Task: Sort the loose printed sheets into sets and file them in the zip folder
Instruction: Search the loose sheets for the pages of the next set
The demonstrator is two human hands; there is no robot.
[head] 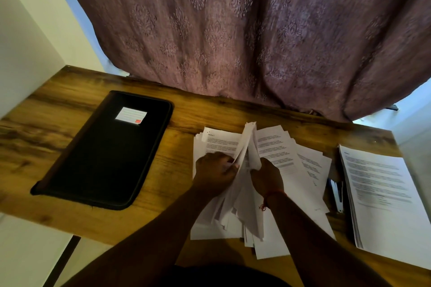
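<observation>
A messy pile of loose printed sheets [286, 165] lies in the middle of the wooden table [70, 109]. My left hand [214, 171] and my right hand [268, 176] both grip a bunch of sheets [247, 147] lifted on edge above the pile, the left on its left side, the right on its right side. A neat stack of printed sheets [382, 191] lies at the right end of the table. The black zip folder [107, 154] with a white label lies closed and flat at the left.
A stapler [337, 196] lies between the loose pile and the neat stack. A purple patterned curtain [233, 30] hangs down to the table's far edge. A white wall stands at the left. The table's near edge runs under my forearms.
</observation>
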